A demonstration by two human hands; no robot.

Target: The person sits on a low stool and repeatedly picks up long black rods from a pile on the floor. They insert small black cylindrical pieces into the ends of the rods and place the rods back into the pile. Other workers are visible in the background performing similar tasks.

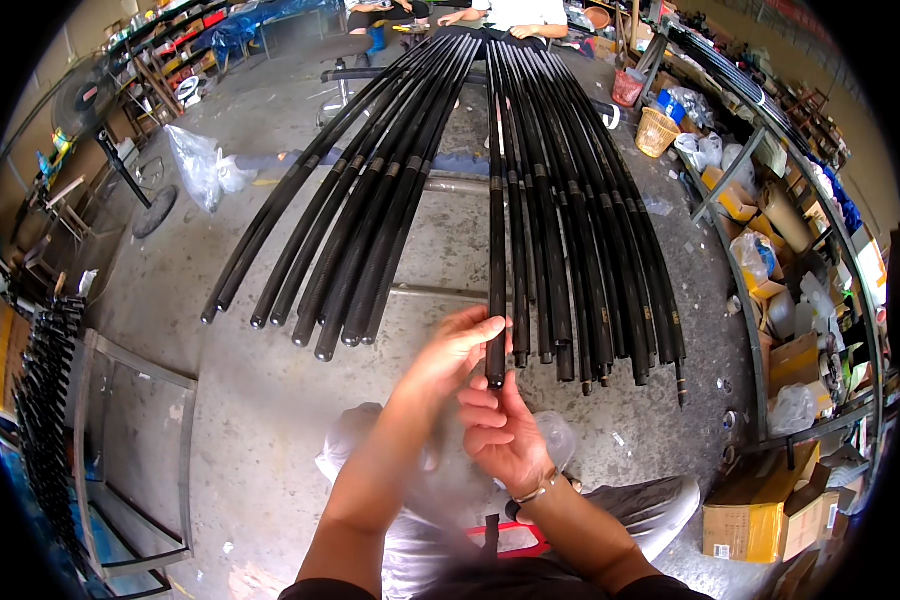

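A long black fishing rod (pixel 497 250) points away from me, its capped butt end toward my body. My left hand (pixel 448 352) is closed around it just above the butt, thumb lying across the top. At the very end, my right hand (pixel 510 440) pinches the butt between thumb and fingertips, the other fingers curled. Several more black rods (pixel 595 270) lie side by side to the right of the held one. Another fanned group of rods (pixel 370 240) rests on the left. Both groups narrow toward the far side.
Metal bars (pixel 460 186) of a low stand run beneath the rods. A rack of rods (pixel 45 420) stands at left, near a floor fan (pixel 88 105). Cluttered shelves (pixel 820 250) and an open cardboard box (pixel 760 510) are at right. Two people (pixel 525 14) sit at the far end.
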